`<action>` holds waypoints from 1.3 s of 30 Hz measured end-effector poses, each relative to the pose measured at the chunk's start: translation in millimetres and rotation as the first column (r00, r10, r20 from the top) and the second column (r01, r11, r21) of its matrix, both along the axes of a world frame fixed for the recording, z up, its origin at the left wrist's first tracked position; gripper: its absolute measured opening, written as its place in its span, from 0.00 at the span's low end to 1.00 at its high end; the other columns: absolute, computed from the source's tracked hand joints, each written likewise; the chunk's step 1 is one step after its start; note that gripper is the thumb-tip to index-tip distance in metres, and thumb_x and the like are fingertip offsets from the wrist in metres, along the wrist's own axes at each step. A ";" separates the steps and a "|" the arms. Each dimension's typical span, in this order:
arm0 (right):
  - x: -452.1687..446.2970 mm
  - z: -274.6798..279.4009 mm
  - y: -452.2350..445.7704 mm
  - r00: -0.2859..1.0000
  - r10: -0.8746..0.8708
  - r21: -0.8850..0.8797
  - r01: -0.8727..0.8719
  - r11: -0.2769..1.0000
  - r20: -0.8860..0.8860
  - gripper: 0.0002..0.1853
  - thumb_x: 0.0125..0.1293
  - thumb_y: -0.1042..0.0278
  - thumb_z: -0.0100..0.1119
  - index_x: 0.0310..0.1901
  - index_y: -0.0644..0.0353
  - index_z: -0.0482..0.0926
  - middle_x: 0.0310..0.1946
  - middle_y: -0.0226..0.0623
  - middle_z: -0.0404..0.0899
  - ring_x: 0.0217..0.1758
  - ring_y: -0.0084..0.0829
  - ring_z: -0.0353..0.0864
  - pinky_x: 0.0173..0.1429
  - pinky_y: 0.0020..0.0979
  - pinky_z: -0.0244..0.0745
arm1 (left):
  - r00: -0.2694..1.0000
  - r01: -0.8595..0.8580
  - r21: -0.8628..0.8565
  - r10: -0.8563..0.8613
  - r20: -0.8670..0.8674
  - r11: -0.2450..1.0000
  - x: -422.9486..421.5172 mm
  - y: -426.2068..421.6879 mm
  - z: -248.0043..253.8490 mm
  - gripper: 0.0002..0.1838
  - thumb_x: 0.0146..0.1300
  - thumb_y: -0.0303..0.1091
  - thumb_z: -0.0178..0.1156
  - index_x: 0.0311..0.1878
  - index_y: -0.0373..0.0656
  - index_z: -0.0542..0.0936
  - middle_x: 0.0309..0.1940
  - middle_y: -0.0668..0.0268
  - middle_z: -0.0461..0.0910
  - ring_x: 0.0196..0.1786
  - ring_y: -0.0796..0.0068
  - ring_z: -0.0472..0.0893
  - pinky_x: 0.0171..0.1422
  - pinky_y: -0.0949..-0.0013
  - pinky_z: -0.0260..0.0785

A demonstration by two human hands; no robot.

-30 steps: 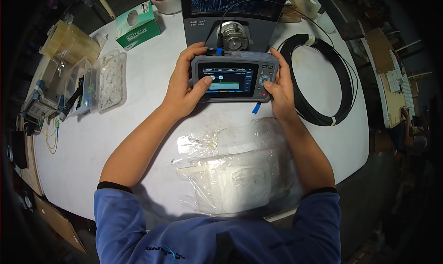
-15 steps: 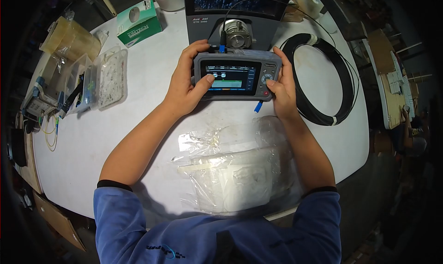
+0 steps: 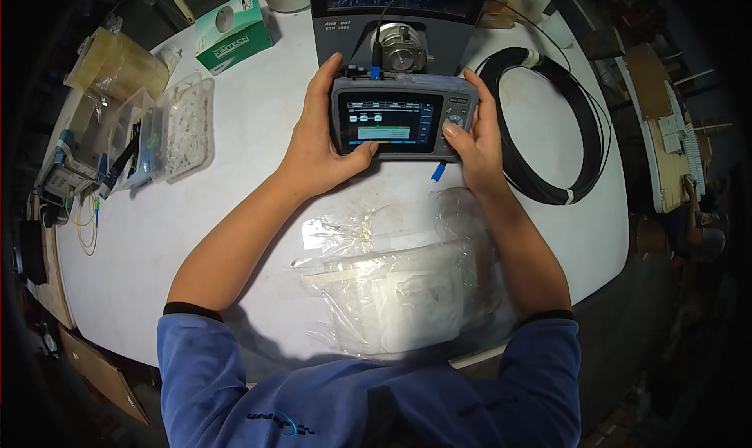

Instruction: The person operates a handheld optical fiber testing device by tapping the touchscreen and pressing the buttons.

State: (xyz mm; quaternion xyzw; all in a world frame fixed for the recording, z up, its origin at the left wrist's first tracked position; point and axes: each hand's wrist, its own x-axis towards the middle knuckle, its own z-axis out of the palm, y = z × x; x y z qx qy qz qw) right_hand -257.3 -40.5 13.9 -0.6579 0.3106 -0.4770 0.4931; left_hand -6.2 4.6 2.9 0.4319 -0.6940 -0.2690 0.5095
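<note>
A grey handheld tester (image 3: 392,119) with a lit screen is held between both hands, screen facing up toward me. My left hand (image 3: 325,146) grips its left end, the thumb at the lower edge of the screen. Around the right end is my right hand (image 3: 478,139), its thumb on the round button pad. A blue connector (image 3: 376,73) with a black cable is plugged into the tester's top edge. Another blue connector (image 3: 439,171) hangs below the bottom edge, near my right hand.
Behind the tester stands a grey machine (image 3: 337,41) with a monitor. A black cable coil (image 3: 513,154) lies to the right, plastic bags (image 3: 415,307) in front. At left are a green tissue box (image 3: 235,37), clear trays (image 3: 188,127) and tape rolls (image 3: 117,68).
My left thumb has moved from the screen's left part down to its lower edge. My right thumb has shifted up and left on the button pad. The tester has tilted slightly.
</note>
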 end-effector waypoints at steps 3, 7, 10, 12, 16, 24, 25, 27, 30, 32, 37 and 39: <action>-1.2 -2.0 -3.4 1.000 0.022 -0.003 -0.022 1.000 0.005 0.42 0.66 0.68 0.56 0.79 0.69 0.49 0.66 0.52 0.69 0.69 0.34 0.70 0.75 0.35 0.61 | 0.999 -0.036 0.022 0.035 0.028 0.999 2.0 1.7 -1.8 0.60 0.52 0.33 0.70 0.83 0.43 0.42 0.81 0.47 0.48 0.80 0.51 0.59 0.83 0.53 0.53; -3.6 -3.6 -5.9 0.998 0.037 -0.024 -0.036 0.999 0.043 0.41 0.65 0.71 0.50 0.79 0.69 0.50 0.65 0.52 0.69 0.67 0.34 0.71 0.74 0.35 0.62 | 1.000 0.008 -0.028 -0.007 0.017 1.000 4.5 -1.2 -5.2 0.55 0.57 0.37 0.68 0.83 0.42 0.44 0.81 0.48 0.49 0.80 0.52 0.59 0.83 0.53 0.53; -5.1 -3.3 -5.7 0.999 0.027 -0.028 -0.026 0.999 0.026 0.40 0.67 0.71 0.49 0.79 0.69 0.50 0.65 0.52 0.70 0.68 0.33 0.71 0.75 0.34 0.62 | 1.000 0.022 -0.031 -0.022 -0.013 0.999 4.4 -2.2 -3.9 0.51 0.61 0.39 0.66 0.82 0.41 0.46 0.81 0.48 0.51 0.80 0.52 0.59 0.82 0.53 0.53; -2.2 -3.7 -5.6 0.999 0.031 -0.022 -0.030 0.999 0.044 0.38 0.68 0.71 0.50 0.78 0.69 0.50 0.65 0.52 0.70 0.69 0.33 0.71 0.75 0.34 0.61 | 1.000 0.012 -0.020 -0.012 -0.013 1.000 5.3 0.0 -4.6 0.49 0.63 0.40 0.65 0.82 0.41 0.48 0.80 0.48 0.52 0.79 0.53 0.60 0.82 0.53 0.53; -0.3 -3.3 -4.9 0.998 -0.001 0.037 -0.001 0.999 0.058 0.36 0.73 0.72 0.54 0.78 0.68 0.52 0.65 0.51 0.70 0.69 0.33 0.70 0.76 0.34 0.60 | 0.999 0.013 -0.021 -0.013 -0.032 1.000 5.4 -1.5 -3.6 0.46 0.65 0.39 0.63 0.81 0.40 0.50 0.79 0.48 0.55 0.78 0.54 0.61 0.82 0.55 0.52; -3.6 -4.1 -8.0 0.996 0.038 0.076 -0.044 0.996 0.079 0.36 0.74 0.72 0.56 0.78 0.67 0.53 0.65 0.49 0.70 0.69 0.32 0.70 0.75 0.33 0.62 | 0.998 0.015 -0.015 -0.016 -0.065 1.000 5.6 -2.3 -4.9 0.44 0.66 0.39 0.62 0.80 0.39 0.52 0.79 0.50 0.57 0.78 0.56 0.62 0.82 0.56 0.53; -4.7 -4.9 -7.8 0.996 0.035 0.074 -0.041 0.996 0.082 0.36 0.74 0.72 0.56 0.78 0.67 0.53 0.65 0.49 0.70 0.69 0.32 0.71 0.75 0.33 0.62 | 0.999 0.010 -0.020 -0.011 -0.050 1.000 6.5 -2.9 -6.2 0.44 0.67 0.39 0.63 0.80 0.39 0.52 0.79 0.50 0.57 0.78 0.56 0.62 0.82 0.56 0.53; -5.3 -4.3 -6.4 0.997 0.027 0.072 -0.033 0.997 0.076 0.36 0.74 0.72 0.56 0.78 0.67 0.53 0.65 0.49 0.70 0.69 0.32 0.71 0.75 0.33 0.62 | 0.999 0.004 -0.026 -0.005 -0.037 1.000 6.0 -2.8 -6.1 0.44 0.67 0.39 0.63 0.80 0.39 0.52 0.79 0.50 0.57 0.78 0.57 0.62 0.82 0.57 0.53; -3.4 -2.2 -6.4 0.996 0.035 0.079 -0.041 0.996 0.078 0.36 0.74 0.72 0.57 0.78 0.66 0.53 0.65 0.49 0.70 0.70 0.32 0.71 0.76 0.34 0.62 | 0.999 -0.004 -0.010 0.003 -0.051 1.000 5.3 -0.4 -4.1 0.43 0.67 0.40 0.63 0.80 0.39 0.53 0.79 0.51 0.57 0.77 0.57 0.63 0.81 0.57 0.54; -3.3 -2.3 -6.8 0.996 0.033 0.087 -0.040 0.995 0.086 0.36 0.73 0.73 0.57 0.78 0.66 0.53 0.66 0.49 0.70 0.70 0.32 0.70 0.76 0.34 0.62 | 0.998 0.001 -0.007 -0.002 -0.062 1.000 4.7 -1.6 -3.8 0.42 0.68 0.39 0.62 0.80 0.39 0.53 0.78 0.51 0.58 0.77 0.58 0.64 0.81 0.57 0.55; -4.4 -5.1 -8.0 0.997 0.032 0.071 -0.037 0.997 0.063 0.36 0.73 0.71 0.57 0.78 0.66 0.53 0.66 0.49 0.70 0.70 0.33 0.71 0.76 0.34 0.62 | 0.999 0.003 -0.026 -0.004 -0.048 1.000 6.0 -3.4 -5.5 0.42 0.68 0.39 0.62 0.79 0.39 0.54 0.78 0.51 0.59 0.76 0.58 0.64 0.81 0.57 0.55; -4.2 -3.6 -8.2 0.997 0.043 0.085 -0.049 0.995 0.071 0.37 0.72 0.72 0.56 0.78 0.66 0.53 0.66 0.49 0.71 0.70 0.33 0.72 0.76 0.34 0.62 | 0.998 0.000 -0.014 -0.001 -0.059 1.000 6.5 -1.8 -5.8 0.42 0.68 0.39 0.62 0.79 0.39 0.54 0.78 0.51 0.59 0.76 0.58 0.64 0.81 0.57 0.55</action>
